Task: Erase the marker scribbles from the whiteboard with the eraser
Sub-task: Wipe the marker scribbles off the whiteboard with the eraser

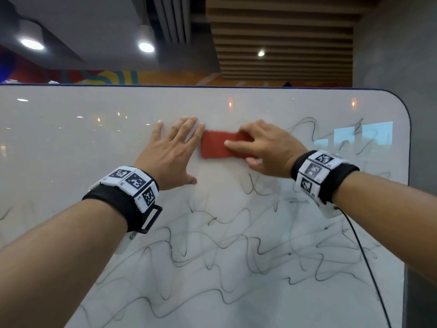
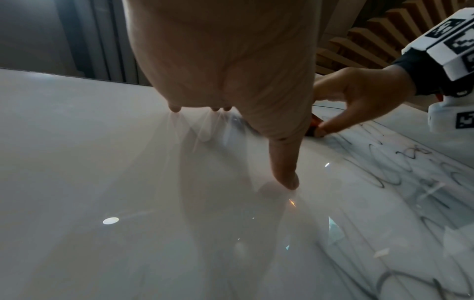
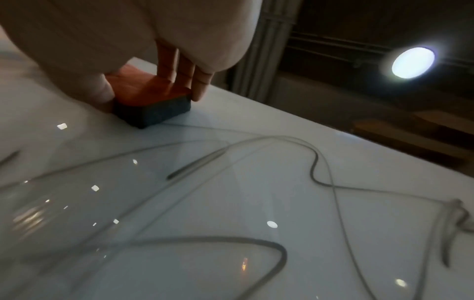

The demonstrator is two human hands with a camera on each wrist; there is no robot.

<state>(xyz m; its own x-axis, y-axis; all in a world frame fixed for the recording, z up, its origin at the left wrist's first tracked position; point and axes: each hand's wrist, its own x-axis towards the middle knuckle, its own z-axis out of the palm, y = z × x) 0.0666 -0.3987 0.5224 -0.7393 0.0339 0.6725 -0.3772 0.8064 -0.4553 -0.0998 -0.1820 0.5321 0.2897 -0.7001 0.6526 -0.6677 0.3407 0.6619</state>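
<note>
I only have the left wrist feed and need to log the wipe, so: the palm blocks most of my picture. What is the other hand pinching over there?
Observer: A red-backed eraser, held by the right hand.
Operator: Is it flat on the whiteboard?
Observer: Yes; the right wrist view shows its dark pad face against the whiteboard.
Operator: And my left hand?
Observer: The left hand lies spread and flat on the board, just left of the eraser.
Operator: Much left to erase?
Observer: Yes, black scribbles cover the lower part of the board.
</note>
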